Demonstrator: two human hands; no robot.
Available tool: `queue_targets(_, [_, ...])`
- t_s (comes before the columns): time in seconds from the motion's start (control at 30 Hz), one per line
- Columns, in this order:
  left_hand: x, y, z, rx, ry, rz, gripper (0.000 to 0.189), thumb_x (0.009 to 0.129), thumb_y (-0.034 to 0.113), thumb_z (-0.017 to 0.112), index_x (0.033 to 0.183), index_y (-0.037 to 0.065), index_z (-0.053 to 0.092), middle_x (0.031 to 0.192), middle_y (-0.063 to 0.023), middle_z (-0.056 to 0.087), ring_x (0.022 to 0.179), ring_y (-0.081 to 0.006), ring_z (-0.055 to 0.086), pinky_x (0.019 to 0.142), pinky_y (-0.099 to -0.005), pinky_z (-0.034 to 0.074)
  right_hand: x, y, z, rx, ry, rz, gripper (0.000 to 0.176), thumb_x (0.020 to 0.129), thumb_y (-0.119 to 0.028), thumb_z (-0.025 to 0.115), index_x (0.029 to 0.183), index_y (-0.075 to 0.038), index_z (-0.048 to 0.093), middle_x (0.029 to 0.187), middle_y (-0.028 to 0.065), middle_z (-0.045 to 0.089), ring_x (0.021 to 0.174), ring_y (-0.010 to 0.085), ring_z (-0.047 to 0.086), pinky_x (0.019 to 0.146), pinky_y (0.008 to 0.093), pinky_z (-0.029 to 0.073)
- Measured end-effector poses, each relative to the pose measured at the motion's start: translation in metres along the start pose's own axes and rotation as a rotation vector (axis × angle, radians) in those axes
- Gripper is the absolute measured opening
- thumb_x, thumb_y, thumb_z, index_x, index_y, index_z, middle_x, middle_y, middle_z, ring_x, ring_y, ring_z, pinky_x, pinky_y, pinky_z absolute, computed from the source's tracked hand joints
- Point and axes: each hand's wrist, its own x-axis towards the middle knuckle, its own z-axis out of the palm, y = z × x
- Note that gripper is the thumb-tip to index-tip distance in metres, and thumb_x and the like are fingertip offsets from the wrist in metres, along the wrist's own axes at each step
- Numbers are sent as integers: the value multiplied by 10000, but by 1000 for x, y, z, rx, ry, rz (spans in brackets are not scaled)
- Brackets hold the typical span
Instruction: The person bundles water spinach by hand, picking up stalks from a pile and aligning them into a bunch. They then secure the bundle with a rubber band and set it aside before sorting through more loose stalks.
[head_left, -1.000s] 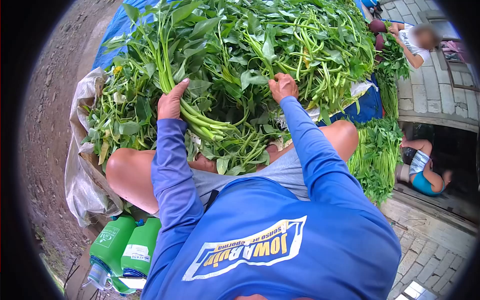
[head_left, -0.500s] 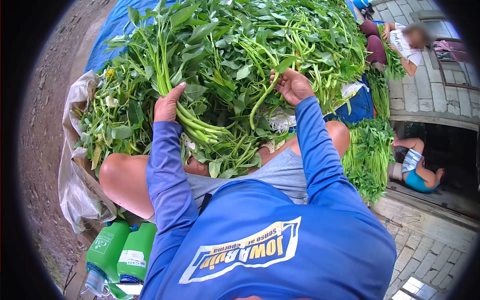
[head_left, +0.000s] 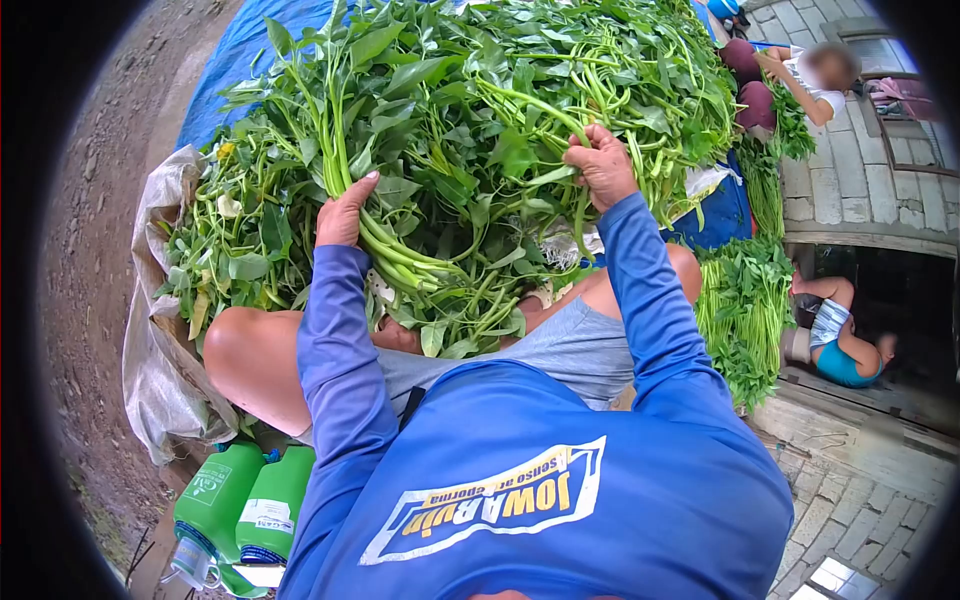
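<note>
My left hand (head_left: 344, 212) is closed round a bunch of water spinach (head_left: 400, 258). Its leafy tops rise up and away from me, and the pale cut ends point down to the right over my lap. Fingers of my right hand (head_left: 604, 168) pinch a water spinach stem (head_left: 535, 104) above the right part of the pile. Part of that stem is hidden among the greens behind it. A large heap of water spinach (head_left: 455, 130) spreads out in front of me, with loose stems and leaves down between my legs.
A blue tarp (head_left: 215, 85) lies under the heap, with a whitish sack (head_left: 160, 350) at its left edge. Green jugs (head_left: 222, 485) stand at lower left. Bundled greens (head_left: 740, 320) lie to my right. Another person (head_left: 815, 80) sits upper right, and another (head_left: 845, 345) is in the doorway.
My right hand has moved slightly up and to the right, and now pinches a stem higher over the pile. My left hand still holds its bunch, almost in place.
</note>
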Motion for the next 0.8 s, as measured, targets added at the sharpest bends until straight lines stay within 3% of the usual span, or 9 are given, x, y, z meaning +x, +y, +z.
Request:
queue_targets(0.07, [6,-6,-1,-20,-8,7,335,855,250,851,1042,6,718,872,-75,726,657,-188,692,576,-335,581,-12,-16,2,111,-14,-94,254,901,-114,769,1116,-58,647,867,4,652,676,83,581,592,236,462])
queue_targets(0.17, [12,-14,-2,18,-41,-55,343,852,270,857,1035,15,718,861,-75,724,629,-185,683,566,-331,579,-35,-44,2,524,-120,54,212,1007,-135,685,1194,-47,636,1166,54,693,803,116,632,705,311,566])
queue_targets(0.37, [60,-86,-16,77,-32,-119,412,857,314,860,1090,-1,731,918,-102,754,647,-216,707,596,-357,587,-61,-47,0,438,-253,76,325,1011,-96,668,1320,-1,638,1371,125,659,867,130,651,739,336,594])
queue_targets(0.47, [75,-94,-19,90,-10,-26,398,861,292,858,1089,-11,736,925,-108,761,699,-217,727,626,-359,597,-78,-48,19,452,-268,-42,331,996,-94,687,1306,18,663,1334,137,679,866,125,653,711,318,573])
queue_targets(0.57, [52,-76,-11,-9,-69,-221,399,868,276,847,1099,-27,731,965,-123,772,763,-232,754,691,-353,625,-90,-56,29,206,-246,21,340,982,-60,691,1310,24,666,1229,118,707,895,126,653,715,300,552])
queue_targets(0.63, [64,-85,-15,23,-58,-168,364,896,284,816,1088,-14,733,934,-119,775,738,-243,757,666,-390,636,-105,-63,53,428,-200,-146,317,997,-15,657,1312,19,676,1065,55,687,883,148,631,772,334,542])
queue_targets(0.7, [55,-85,-16,-110,-106,-299,411,834,315,877,1034,-15,735,889,-91,747,692,-209,708,586,-355,580,-106,-68,57,358,-232,-344,298,997,-12,655,1292,18,692,1095,57,677,933,149,638,787,334,546])
queue_targets(0.73, [44,-73,-11,-81,-120,-305,355,907,325,803,1065,15,732,923,-104,779,711,-243,752,625,-381,633,-106,-74,60,307,-190,-413,293,979,14,672,1269,11,710,1134,57,674,965,146,639,823,305,537])
queue_targets(0.8, [46,-77,-9,-87,-120,-310,354,910,327,800,1075,22,730,919,-107,779,701,-243,750,614,-380,633,-106,-88,74,102,-82,-562,281,965,33,683,1242,20,725,1132,54,665,944,138,634,811,283,528])
